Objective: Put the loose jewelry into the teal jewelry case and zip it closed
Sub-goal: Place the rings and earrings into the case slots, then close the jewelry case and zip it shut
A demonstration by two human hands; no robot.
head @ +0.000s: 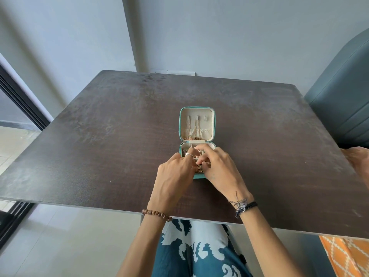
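A teal jewelry case point(197, 124) is seen lying open near the middle of a dark brown table point(99, 136), its lid laid flat on the far side and its base on the near side. In the cream-lined lid, thin gold chains point(194, 126) are hung from small tabs and are gathered at an elastic pocket, with gold rings point(191, 137) piled along the hinge edge. Both hands are held over the base. The left hand point(173, 172), on which a silver ring point(189, 155) is worn, is curled with its fingertips down in the compartments; the right hand point(216, 166) is curled likewise, and a tangle of gold jewelry point(200, 168) is pinched between the two sets of fingers at the near part of the base. A wooden bead bracelet point(156, 213) is worn on the left wrist and dark cord bands point(244, 205) on the right. A teal upholstered seat point(343, 100) is placed at the far right.
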